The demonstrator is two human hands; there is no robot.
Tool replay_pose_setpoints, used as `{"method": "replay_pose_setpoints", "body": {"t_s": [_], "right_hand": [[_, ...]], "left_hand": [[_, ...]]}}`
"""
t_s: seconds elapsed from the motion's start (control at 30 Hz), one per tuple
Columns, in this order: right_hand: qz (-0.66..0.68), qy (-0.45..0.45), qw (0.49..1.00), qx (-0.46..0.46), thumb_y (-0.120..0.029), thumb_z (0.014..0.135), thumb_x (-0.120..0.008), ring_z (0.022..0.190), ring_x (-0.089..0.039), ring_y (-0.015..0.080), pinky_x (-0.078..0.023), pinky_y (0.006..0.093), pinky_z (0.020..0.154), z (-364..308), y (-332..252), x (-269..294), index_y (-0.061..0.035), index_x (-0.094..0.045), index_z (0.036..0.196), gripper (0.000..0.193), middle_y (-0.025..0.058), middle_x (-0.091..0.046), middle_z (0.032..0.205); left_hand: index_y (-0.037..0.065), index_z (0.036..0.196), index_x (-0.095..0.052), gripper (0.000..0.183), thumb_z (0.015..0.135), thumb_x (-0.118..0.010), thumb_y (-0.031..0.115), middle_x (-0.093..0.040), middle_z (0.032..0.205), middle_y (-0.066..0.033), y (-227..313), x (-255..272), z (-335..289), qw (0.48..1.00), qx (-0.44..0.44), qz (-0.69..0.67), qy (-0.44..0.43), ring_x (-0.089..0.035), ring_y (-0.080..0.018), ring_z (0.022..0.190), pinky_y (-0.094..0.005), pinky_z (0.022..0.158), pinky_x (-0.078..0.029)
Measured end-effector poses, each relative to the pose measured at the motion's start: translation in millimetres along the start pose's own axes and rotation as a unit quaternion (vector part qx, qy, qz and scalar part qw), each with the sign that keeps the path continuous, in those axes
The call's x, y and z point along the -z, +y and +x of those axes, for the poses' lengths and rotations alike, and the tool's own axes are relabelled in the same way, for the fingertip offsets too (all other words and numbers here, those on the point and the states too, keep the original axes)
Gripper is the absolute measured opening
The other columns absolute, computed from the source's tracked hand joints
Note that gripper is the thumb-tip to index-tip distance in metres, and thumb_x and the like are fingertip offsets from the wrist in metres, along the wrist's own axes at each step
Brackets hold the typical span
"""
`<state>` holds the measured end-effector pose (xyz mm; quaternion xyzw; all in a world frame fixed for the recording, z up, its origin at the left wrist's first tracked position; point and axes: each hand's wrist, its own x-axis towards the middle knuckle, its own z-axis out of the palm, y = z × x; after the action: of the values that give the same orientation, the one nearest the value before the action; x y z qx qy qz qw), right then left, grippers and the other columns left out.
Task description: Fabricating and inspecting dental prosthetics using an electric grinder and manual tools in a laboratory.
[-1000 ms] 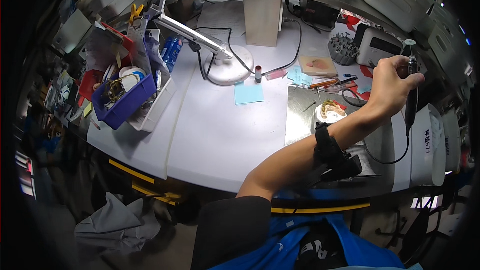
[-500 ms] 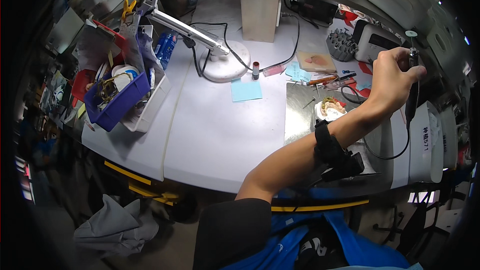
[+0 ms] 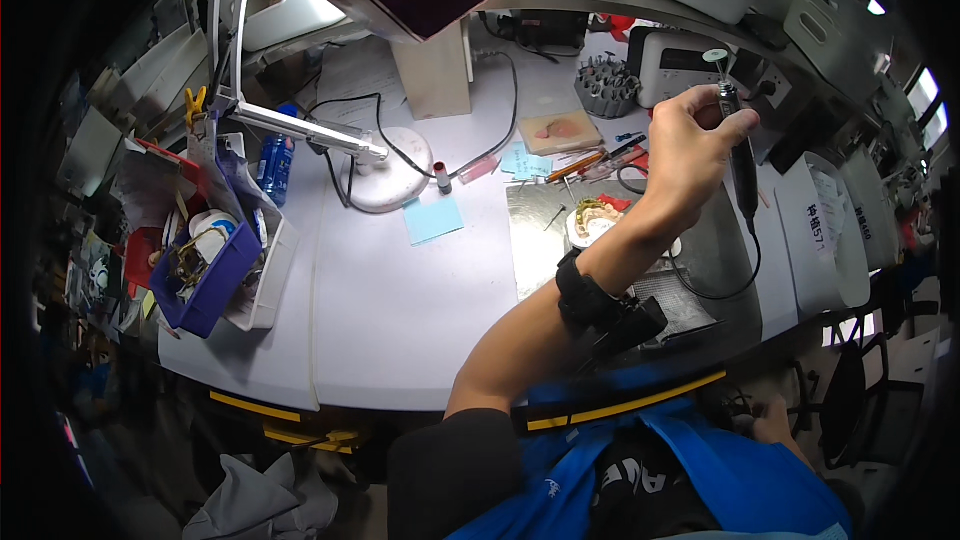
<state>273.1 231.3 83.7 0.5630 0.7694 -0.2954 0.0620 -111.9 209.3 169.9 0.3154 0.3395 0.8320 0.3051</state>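
Handpiece (image 3: 744,180): dark smooth cylinder, metal collar (image 3: 727,92), pale round disc (image 3: 716,56) on tip.
Left hand (image 3: 695,145): closed around handpiece.
Right hand (image 3: 773,422): grip cannot tell.

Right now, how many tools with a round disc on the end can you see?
1: a rotary handpiece in the left hand, toward the right of the view. Others may be hidden.
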Motion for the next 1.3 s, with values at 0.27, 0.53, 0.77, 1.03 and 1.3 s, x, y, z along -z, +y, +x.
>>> {"method": "replay_pose_setpoints", "body": {"t_s": [0.27, 0.53, 0.77, 1.03, 1.3], "right_hand": [[-0.324, -0.293, 0.853, 0.285, -0.042, 0.08, -0.072, 0.071, -0.067, 0.035, -0.054, 0.0424, 0.07, 66.7, -11.4, -20.4, 0.0018, -0.065, 0.109, 0.053, 0.0202, -0.066, 0.074], [0.102, -0.035, 0.859, 0.5, -0.016, 0.082, -0.073, 0.085, -0.069, 0.0186, -0.056, 0.0293, 0.073, 84.1, -110.0, 100.0, 0.0008, -0.065, 0.112, 0.035, 0.0106, -0.07, 0.103], [0.212, -0.116, 0.814, 0.528, -0.033, 0.084, -0.071, 0.096, -0.065, 0.0228, -0.049, 0.0332, 0.081, 142.8, -204.6, 42.9, -0.0055, -0.046, 0.129, 0.058, 0.0163, -0.066, 0.101], [0.147, -0.039, 0.818, 0.556, -0.017, 0.079, -0.068, 0.073, -0.057, 0.0162, -0.043, 0.0292, 0.07, 245.4, -181.5, 36.3, -0.0031, -0.06, 0.101, 0.028, 0.0079, -0.062, 0.08], [-0.001, 0.01, 0.854, 0.519, -0.018, 0.076, -0.066, 0.076, -0.06, 0.0297, -0.044, 0.0381, 0.071, 296.1, -170.8, 37.5, -0.0046, -0.06, 0.096, 0.026, 0.0138, -0.064, 0.08]], "left_hand": [[-0.008, 0.111, -0.06, 0.029, 0.088, -0.068, 0.008, -0.068, 0.098, -0.0146, 4.1, -2.9, 3.3, 0.999, -0.02, 0.017, -0.023, -0.065, -0.0187, 0.093, -0.0287, 0.087, -0.052], [-0.008, 0.106, -0.058, 0.021, 0.093, -0.061, 0.007, -0.067, 0.099, -0.018, 12.1, 17.7, 13.0, 0.996, -0.076, 0.033, -0.019, -0.067, -0.0239, 0.094, -0.0331, 0.087, -0.056], [-0.006, 0.115, -0.056, 0.03, 0.092, -0.063, 0.012, -0.067, 0.105, -0.0191, 2.2, 3.4, -12.2, 0.993, -0.071, 0.089, -0.034, -0.065, -0.026, 0.103, -0.0346, 0.092, -0.054], [-0.004, 0.129, -0.05, 0.051, 0.093, -0.062, 0.029, -0.058, 0.126, -0.0195, -0.7, 84.3, -47.0, 0.904, 0.023, 0.42, -0.074, -0.053, -0.0266, 0.123, -0.0399, 0.108, -0.038], [0.008, 0.132, -0.051, 0.077, 0.064, -0.086, 0.018, -0.059, 0.122, -0.0169, -8.0, 103.0, -65.8, 0.734, 0.126, 0.656, -0.122, -0.057, -0.0301, 0.114, -0.0389, 0.097, -0.044]]}}
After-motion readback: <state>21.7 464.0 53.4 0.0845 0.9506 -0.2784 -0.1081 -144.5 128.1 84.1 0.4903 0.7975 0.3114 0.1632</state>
